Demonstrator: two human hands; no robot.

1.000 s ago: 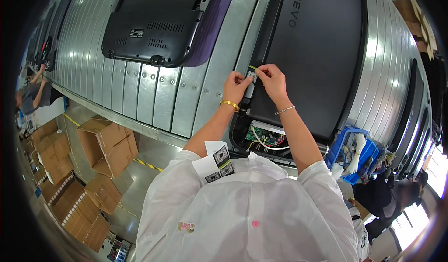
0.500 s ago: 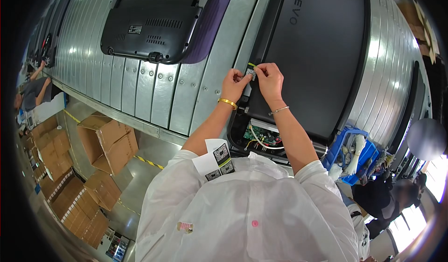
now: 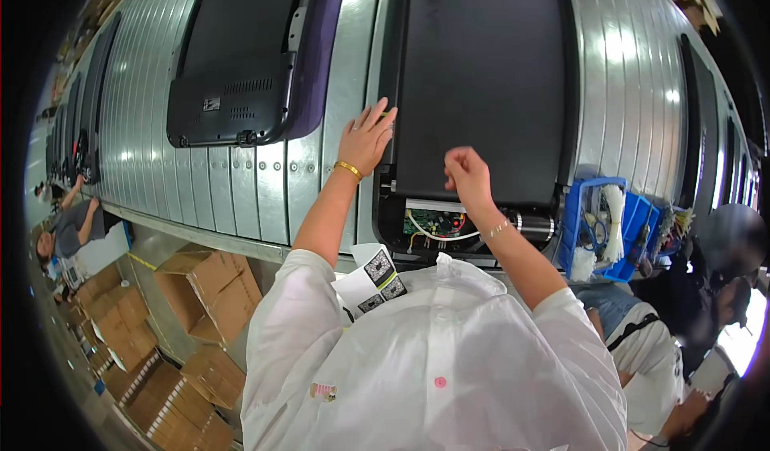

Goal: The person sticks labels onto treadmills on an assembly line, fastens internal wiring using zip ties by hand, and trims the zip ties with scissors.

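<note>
My left hand (image 3: 367, 140) lies flat with fingers stretched along the side rail of a black treadmill (image 3: 481, 114). A sticker label with a yellow-green strip shows partly beneath those fingertips; the rest of it is hidden. Over the treadmill's belt hangs my right hand (image 3: 469, 180), fingers curled in, and whatever they may hold is hidden. Below it, the treadmill's uncovered end shows a green circuit board (image 3: 433, 224) with a white cable, and a metal motor (image 3: 533, 226) beside it. A sheet of QR-code labels (image 3: 370, 278) rests against my shirt front.
A second black treadmill (image 3: 228, 102) lies to the left on the slatted metal conveyor (image 3: 305, 186). Blue bins (image 3: 597, 226) with cable ties and wires stand at right. Cardboard boxes (image 3: 208, 290) are on the floor. Other people are at far left and lower right.
My hands have parted. The left went from pinching the label to lying flat over it on the rail; the right let go and drew back over the belt. My view shifted too.
</note>
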